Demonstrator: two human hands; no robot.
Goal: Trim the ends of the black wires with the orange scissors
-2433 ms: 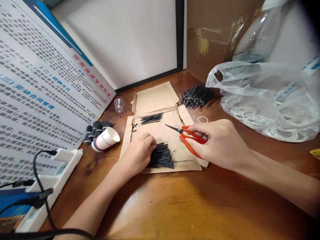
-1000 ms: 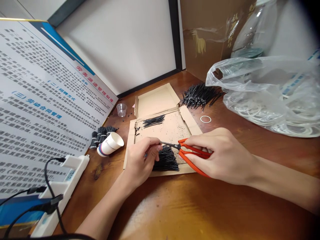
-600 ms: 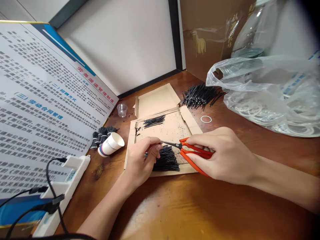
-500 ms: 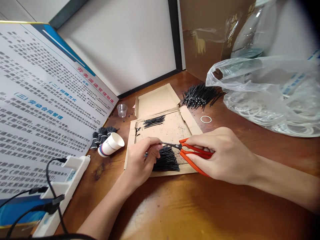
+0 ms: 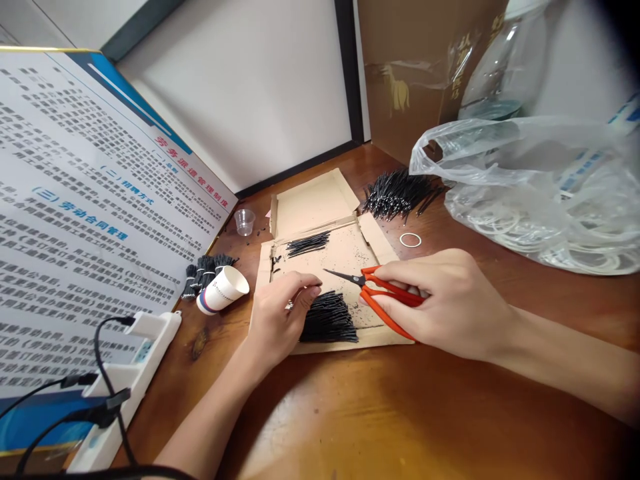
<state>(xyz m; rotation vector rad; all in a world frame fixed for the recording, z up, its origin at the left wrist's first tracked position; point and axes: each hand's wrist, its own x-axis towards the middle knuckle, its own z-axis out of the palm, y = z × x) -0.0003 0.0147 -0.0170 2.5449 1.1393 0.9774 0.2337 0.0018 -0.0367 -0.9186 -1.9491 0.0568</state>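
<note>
My right hand [image 5: 445, 300] is wrapped around the red-orange handles of a pair of scissors [image 5: 356, 280]. Their slim dark blades look closed, with the tip just right of my left fingertips and apart from them. Thumb and forefinger of my left hand [image 5: 283, 310] pinch a thin black wire [image 5: 319, 285], of which only a small dark end shows; the rest is hidden by the fingers. Below the blades lies a dense bundle of black wires [image 5: 333, 319] on an opened cardboard box [image 5: 345, 260]. A smaller row of black wires [image 5: 307, 244] rests farther back on it.
A heap of black wires [image 5: 397, 193] and a white ring [image 5: 411, 240] lie right of the cardboard. At right is a plastic bag [image 5: 545, 200] of white rings. Leftward are a tipped paper cup [image 5: 223, 290], tied bundles [image 5: 190, 281], a clear cup [image 5: 245, 222] and a power strip [image 5: 145, 373].
The scissors' tip has drawn back from my left fingertips and risen slightly. My left hand has shifted a little to the left, still pinching.
</note>
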